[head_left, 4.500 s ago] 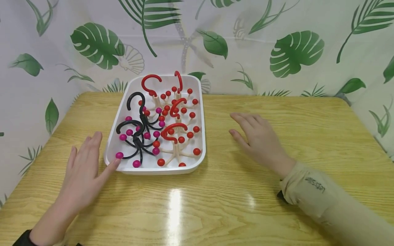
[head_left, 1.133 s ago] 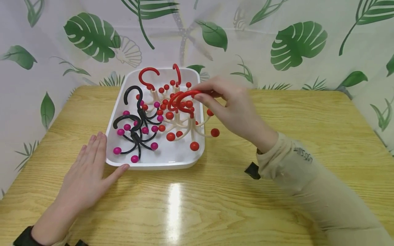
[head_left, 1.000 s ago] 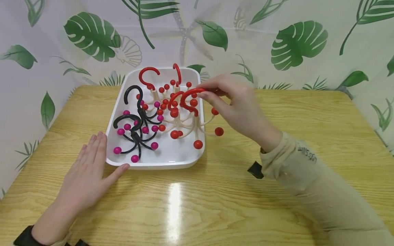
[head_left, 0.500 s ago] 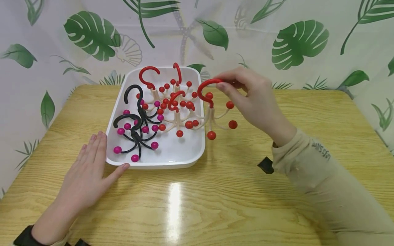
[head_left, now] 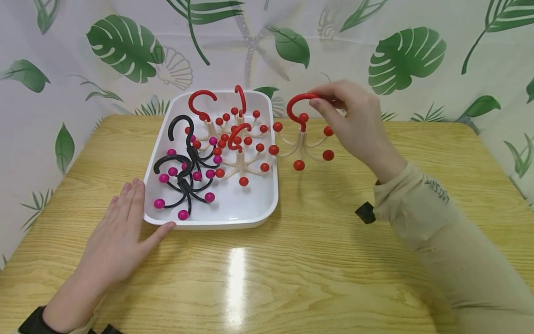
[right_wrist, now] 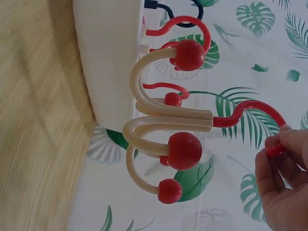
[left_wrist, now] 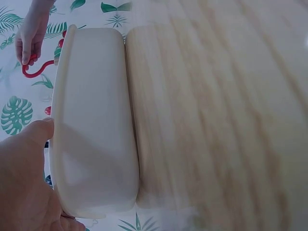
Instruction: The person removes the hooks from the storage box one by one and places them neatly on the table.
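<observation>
My right hand (head_left: 354,125) pinches the end of the red hook of a multi-arm hanger (head_left: 302,139) with thumb and fingers. The hanger has curved cream arms tipped with red balls. It hangs upright, raised just right of the white tray (head_left: 217,226). In the right wrist view, the held hanger (right_wrist: 178,120) shows beside the tray's outer wall (right_wrist: 108,62). My left hand (head_left: 118,232) lies at the tray's near left corner, fingers straight along the side, thumb touching the front rim. Inside the tray stand three red-ball hangers (head_left: 239,160) and two black hangers (head_left: 183,185) with magenta balls.
The tray sits left of centre on a wood-grain table (head_left: 313,273). Behind it hangs a leaf-patterned cloth (head_left: 333,55). A small black piece (head_left: 366,213) shows beside my right sleeve. The tray's front part shows bare white floor (head_left: 233,204).
My right hand reached in, pinched the nearest red-ball hanger, and lifted it out over the tray's right rim, moving up and right. My left hand has settled against the tray's corner.
</observation>
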`<state>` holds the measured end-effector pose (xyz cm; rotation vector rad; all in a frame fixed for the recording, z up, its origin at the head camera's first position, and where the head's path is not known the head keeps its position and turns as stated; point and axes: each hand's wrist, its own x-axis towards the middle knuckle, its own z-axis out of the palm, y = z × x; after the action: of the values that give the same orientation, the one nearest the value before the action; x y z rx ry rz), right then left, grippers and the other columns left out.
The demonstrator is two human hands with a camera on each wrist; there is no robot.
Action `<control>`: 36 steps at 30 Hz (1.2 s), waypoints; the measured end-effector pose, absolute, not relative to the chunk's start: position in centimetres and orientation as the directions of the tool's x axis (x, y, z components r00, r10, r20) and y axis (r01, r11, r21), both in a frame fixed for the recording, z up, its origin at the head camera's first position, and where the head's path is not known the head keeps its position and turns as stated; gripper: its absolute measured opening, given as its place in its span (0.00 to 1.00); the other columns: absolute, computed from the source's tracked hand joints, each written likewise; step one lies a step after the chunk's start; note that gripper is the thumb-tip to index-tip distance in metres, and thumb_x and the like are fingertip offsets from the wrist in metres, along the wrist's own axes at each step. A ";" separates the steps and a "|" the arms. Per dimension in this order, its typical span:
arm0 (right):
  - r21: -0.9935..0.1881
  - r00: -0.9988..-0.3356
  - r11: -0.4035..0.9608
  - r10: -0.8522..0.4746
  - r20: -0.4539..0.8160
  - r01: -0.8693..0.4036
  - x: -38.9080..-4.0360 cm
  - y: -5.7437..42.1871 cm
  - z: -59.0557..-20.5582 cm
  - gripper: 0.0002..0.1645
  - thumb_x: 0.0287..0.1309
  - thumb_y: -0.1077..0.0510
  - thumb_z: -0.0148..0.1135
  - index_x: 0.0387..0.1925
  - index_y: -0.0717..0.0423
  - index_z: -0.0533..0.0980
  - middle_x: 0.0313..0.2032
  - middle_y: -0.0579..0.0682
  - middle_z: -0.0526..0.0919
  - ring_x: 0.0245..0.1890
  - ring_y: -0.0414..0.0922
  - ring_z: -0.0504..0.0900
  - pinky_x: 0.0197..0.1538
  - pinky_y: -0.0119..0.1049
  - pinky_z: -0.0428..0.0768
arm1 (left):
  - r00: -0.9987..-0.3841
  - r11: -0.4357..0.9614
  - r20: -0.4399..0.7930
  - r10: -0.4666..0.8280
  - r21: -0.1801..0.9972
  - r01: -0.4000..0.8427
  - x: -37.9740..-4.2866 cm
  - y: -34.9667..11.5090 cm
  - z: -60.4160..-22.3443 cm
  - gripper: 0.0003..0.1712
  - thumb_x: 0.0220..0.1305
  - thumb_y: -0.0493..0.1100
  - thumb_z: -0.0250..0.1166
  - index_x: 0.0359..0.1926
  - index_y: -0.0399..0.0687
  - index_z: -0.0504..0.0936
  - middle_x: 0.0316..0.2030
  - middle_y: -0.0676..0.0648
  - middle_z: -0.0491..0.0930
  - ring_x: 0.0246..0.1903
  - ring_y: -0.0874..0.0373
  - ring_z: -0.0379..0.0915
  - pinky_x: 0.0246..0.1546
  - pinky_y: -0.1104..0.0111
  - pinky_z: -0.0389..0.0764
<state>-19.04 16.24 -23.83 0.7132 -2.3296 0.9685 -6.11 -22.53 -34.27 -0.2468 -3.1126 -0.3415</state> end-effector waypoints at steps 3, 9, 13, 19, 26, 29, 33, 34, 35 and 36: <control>-0.486 -0.751 0.631 -0.249 0.611 -0.605 -19.7 16.6 -24.0 0.14 0.59 0.60 0.64 0.45 0.64 0.81 0.39 0.54 0.83 0.37 0.45 0.79 0.44 0.21 0.75 | -0.988 0.964 0.016 0.154 0.217 0.154 -6.1 -22.5 -34.3 0.58 0.64 0.73 0.45 0.74 0.36 0.33 0.74 0.36 0.34 0.72 0.44 0.25 0.71 0.57 0.29; -0.517 -0.809 0.676 -0.210 0.548 -0.526 -20.8 17.1 -24.3 0.16 0.61 0.58 0.63 0.47 0.63 0.80 0.42 0.54 0.83 0.41 0.44 0.80 0.46 0.24 0.77 | -0.988 0.963 0.010 0.153 0.222 0.151 -6.1 -22.6 -34.3 0.58 0.64 0.73 0.45 0.74 0.37 0.32 0.74 0.36 0.33 0.72 0.44 0.25 0.71 0.57 0.29; -0.550 -0.843 0.685 -0.183 0.505 -0.478 -21.6 17.3 -24.7 0.16 0.62 0.56 0.62 0.48 0.61 0.80 0.43 0.53 0.83 0.43 0.44 0.79 0.48 0.31 0.79 | -0.988 0.963 0.006 0.152 0.223 0.150 -6.1 -22.5 -34.3 0.58 0.64 0.73 0.45 0.74 0.37 0.31 0.74 0.36 0.33 0.72 0.43 0.25 0.71 0.57 0.28; -0.597 -0.885 0.689 -0.145 0.442 -0.411 -22.8 17.5 -25.6 0.18 0.62 0.54 0.61 0.50 0.60 0.79 0.45 0.52 0.82 0.43 0.44 0.78 0.50 0.33 0.79 | -0.989 0.963 0.004 0.150 0.225 0.147 -6.1 -22.5 -34.3 0.58 0.64 0.73 0.44 0.73 0.37 0.31 0.74 0.36 0.33 0.72 0.44 0.24 0.71 0.57 0.29; -0.621 -0.918 0.703 -0.118 0.380 -0.347 -24.2 17.4 -26.6 0.18 0.64 0.54 0.60 0.51 0.60 0.78 0.46 0.52 0.81 0.44 0.43 0.76 0.52 0.34 0.78 | -0.988 0.961 0.007 0.152 0.232 0.149 -6.1 -22.6 -34.3 0.57 0.65 0.72 0.45 0.73 0.37 0.31 0.74 0.37 0.32 0.72 0.44 0.25 0.71 0.57 0.29; -0.625 -0.925 0.708 -0.107 0.366 -0.329 -24.7 17.4 -26.9 0.19 0.64 0.53 0.59 0.51 0.59 0.78 0.46 0.52 0.81 0.45 0.43 0.77 0.53 0.34 0.78 | -0.988 0.960 0.008 0.153 0.235 0.151 -6.1 -22.6 -34.3 0.57 0.65 0.72 0.45 0.73 0.37 0.31 0.74 0.37 0.32 0.72 0.44 0.24 0.71 0.57 0.28; -0.630 -0.925 0.707 -0.094 0.369 -0.323 -25.4 17.5 -27.5 0.18 0.64 0.54 0.59 0.51 0.60 0.78 0.46 0.53 0.81 0.45 0.43 0.77 0.53 0.33 0.78 | -0.988 0.960 0.009 0.152 0.237 0.150 -6.1 -22.5 -34.3 0.58 0.64 0.72 0.45 0.74 0.37 0.31 0.74 0.37 0.32 0.72 0.44 0.25 0.71 0.57 0.28; -0.631 -0.925 0.706 -0.090 0.370 -0.321 -25.6 17.5 -27.6 0.18 0.64 0.54 0.59 0.51 0.60 0.78 0.46 0.53 0.82 0.45 0.43 0.78 0.53 0.33 0.78 | -0.988 0.960 0.009 0.152 0.238 0.150 -6.1 -22.5 -34.3 0.57 0.64 0.72 0.45 0.74 0.37 0.31 0.74 0.37 0.33 0.72 0.44 0.25 0.71 0.57 0.28; -0.633 -0.925 0.705 -0.086 0.371 -0.320 -25.8 17.5 -27.8 0.18 0.64 0.54 0.59 0.51 0.60 0.79 0.46 0.53 0.82 0.45 0.43 0.78 0.53 0.33 0.78 | -0.988 0.960 0.010 0.152 0.238 0.150 -6.1 -22.5 -34.3 0.57 0.65 0.72 0.45 0.74 0.37 0.31 0.74 0.37 0.33 0.72 0.44 0.25 0.71 0.57 0.29; -0.636 -0.925 0.704 -0.081 0.371 -0.317 -26.0 17.4 -27.9 0.18 0.64 0.54 0.59 0.51 0.60 0.79 0.45 0.53 0.82 0.45 0.43 0.78 0.53 0.33 0.78 | -0.988 0.960 0.009 0.152 0.239 0.149 -6.1 -22.6 -34.3 0.57 0.65 0.72 0.45 0.73 0.37 0.31 0.74 0.37 0.32 0.72 0.43 0.26 0.71 0.57 0.29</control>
<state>-25.98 17.44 -27.90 0.3125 -2.5980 1.0540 -6.10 -22.55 -34.34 -0.2395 -3.1190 -0.3785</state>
